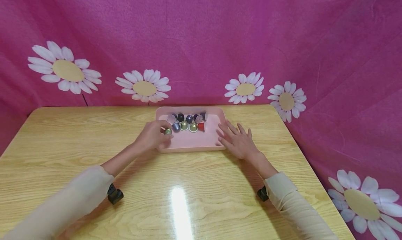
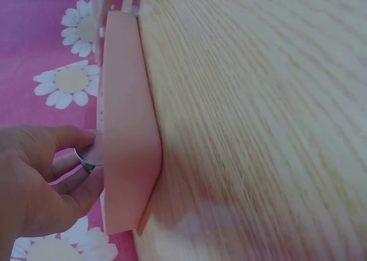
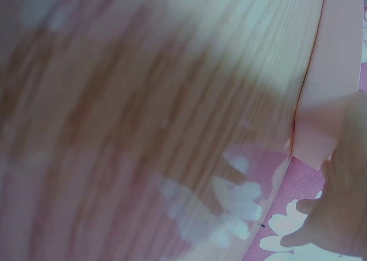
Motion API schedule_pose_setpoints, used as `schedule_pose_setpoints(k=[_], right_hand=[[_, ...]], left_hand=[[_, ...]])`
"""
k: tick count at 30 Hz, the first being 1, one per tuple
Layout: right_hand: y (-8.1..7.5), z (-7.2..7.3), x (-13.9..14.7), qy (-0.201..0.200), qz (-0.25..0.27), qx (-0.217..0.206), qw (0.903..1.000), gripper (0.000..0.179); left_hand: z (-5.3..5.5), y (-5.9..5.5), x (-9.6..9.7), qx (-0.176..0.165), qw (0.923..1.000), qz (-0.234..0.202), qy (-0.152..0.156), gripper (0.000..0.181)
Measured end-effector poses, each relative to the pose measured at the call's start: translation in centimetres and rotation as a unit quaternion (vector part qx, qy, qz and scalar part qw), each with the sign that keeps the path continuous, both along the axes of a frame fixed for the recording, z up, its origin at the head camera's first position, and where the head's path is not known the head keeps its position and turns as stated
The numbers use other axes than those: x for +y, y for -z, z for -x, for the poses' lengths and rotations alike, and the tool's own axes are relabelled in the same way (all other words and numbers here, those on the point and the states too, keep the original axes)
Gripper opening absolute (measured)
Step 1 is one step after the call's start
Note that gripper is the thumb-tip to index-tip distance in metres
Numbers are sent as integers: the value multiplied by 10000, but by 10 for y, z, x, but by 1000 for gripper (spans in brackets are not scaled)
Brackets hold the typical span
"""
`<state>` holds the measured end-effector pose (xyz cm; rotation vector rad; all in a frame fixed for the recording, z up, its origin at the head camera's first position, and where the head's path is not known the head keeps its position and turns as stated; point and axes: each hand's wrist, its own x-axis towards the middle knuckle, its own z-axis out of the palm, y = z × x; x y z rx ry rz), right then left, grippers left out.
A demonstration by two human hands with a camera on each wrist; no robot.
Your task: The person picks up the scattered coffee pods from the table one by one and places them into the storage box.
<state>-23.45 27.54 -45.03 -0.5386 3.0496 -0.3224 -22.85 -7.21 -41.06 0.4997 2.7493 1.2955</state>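
Observation:
My left hand (image 1: 153, 134) pinches a green coffee capsule (image 1: 168, 131) at the left side of a pink tray (image 1: 188, 150). In the left wrist view the capsule's pale round lid (image 2: 92, 149) shows between thumb and fingers, just over the tray wall. My right hand (image 1: 240, 142) lies with spread fingers at the tray's right rim and holds nothing. Inside the tray are two more green capsules, one of them a green capsule (image 1: 184, 125), a blue capsule (image 1: 176, 127), a red capsule (image 1: 201, 126) and several dark ones along the back, such as a black capsule (image 1: 180, 117).
The tray stands near the back edge of a wooden table (image 1: 201, 184). Behind it hangs a magenta cloth (image 1: 194, 51) printed with white daisies. A black wrist device (image 1: 115, 195) shows by the left sleeve and another black device (image 1: 262, 194) by the right sleeve.

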Motion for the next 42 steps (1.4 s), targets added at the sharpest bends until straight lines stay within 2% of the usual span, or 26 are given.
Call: schedule_pose_setpoints(k=[4, 11, 15, 19, 24, 29, 42], right_hand=[[1, 0, 0, 7, 17, 19, 10000, 62], [2, 1, 1, 20, 12, -2, 10000, 62], [2, 1, 1, 2, 4, 12, 10000, 63], [1, 2, 0, 0, -11, 31, 10000, 63], [1, 1, 0, 22, -20, 12, 10000, 62], [1, 2, 0, 23, -17, 12, 10000, 62], [0, 1, 0, 13, -22, -29, 10000, 63]], left_hand=[[6, 6, 2, 101, 9999, 80, 29, 19], [13, 8, 7, 105, 9997, 237, 3, 18], [15, 10, 9, 253, 9986, 458, -30, 17], [16, 11, 11, 382, 9976, 583, -57, 17], [19, 13, 15, 280, 9974, 654, -100, 15], [21, 17, 16, 387, 9959, 799, -148, 16], [18, 17, 18, 370, 9950, 888, -256, 18]])
